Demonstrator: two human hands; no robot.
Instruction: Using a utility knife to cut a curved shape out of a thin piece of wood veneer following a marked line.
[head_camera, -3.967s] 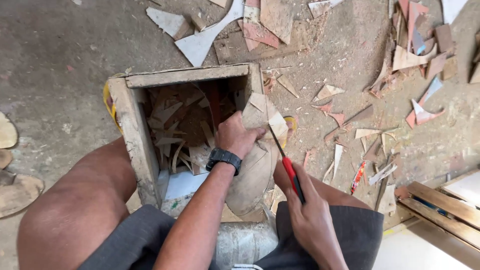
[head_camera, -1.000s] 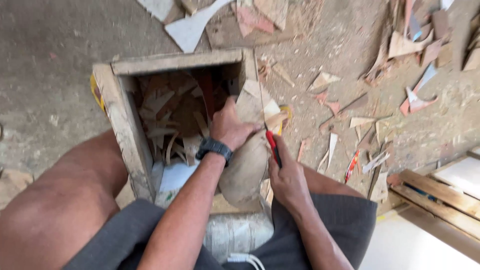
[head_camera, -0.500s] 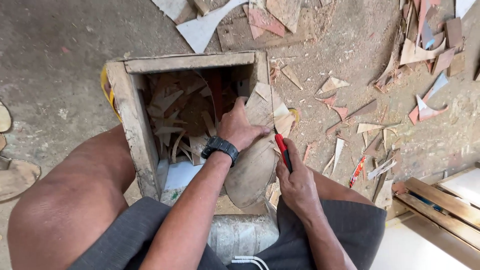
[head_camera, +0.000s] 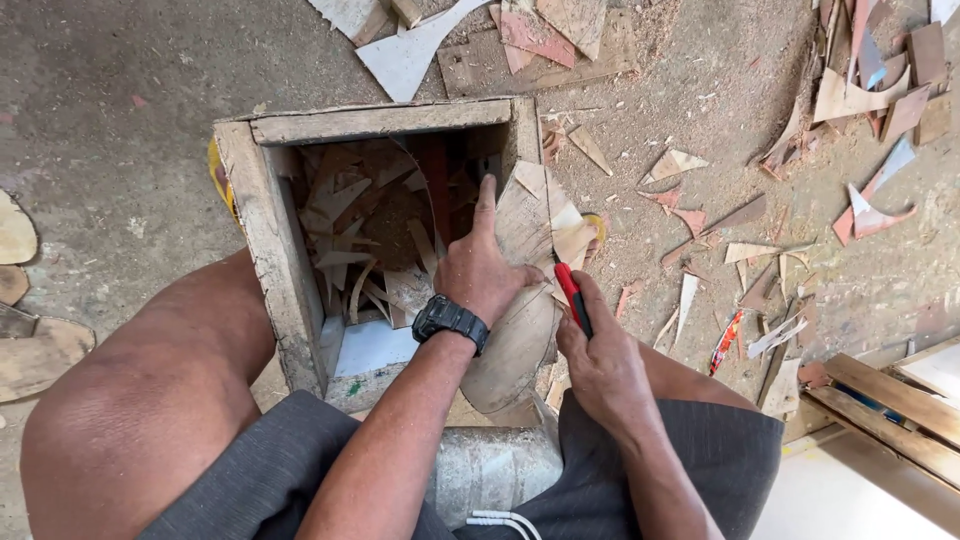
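the curved wooden piece (head_camera: 515, 320) is leaning on the right edge of the wooden box (head_camera: 270, 250), between the person's knees, and one such piece is being worked. the left hand (head_camera: 480, 275) is pressing on it from above: the fingers are half closed over its upper edge, while the index finger is stretching straight out toward the far side of the box. a black watch (head_camera: 450, 322) is sitting on this wrist. the right hand (head_camera: 600, 350) is closing fully around one red-handled knife (head_camera: 572, 297), with the thumb lying along the handle, and the knife is touching the right edge of the piece. both forearms are coming in from the bottom, the left one crossing over the lap. the box is holding many thin offcuts (head_camera: 350, 230), too many to count. more scraps (head_camera: 760, 230) are lying scattered on the ground at the right.
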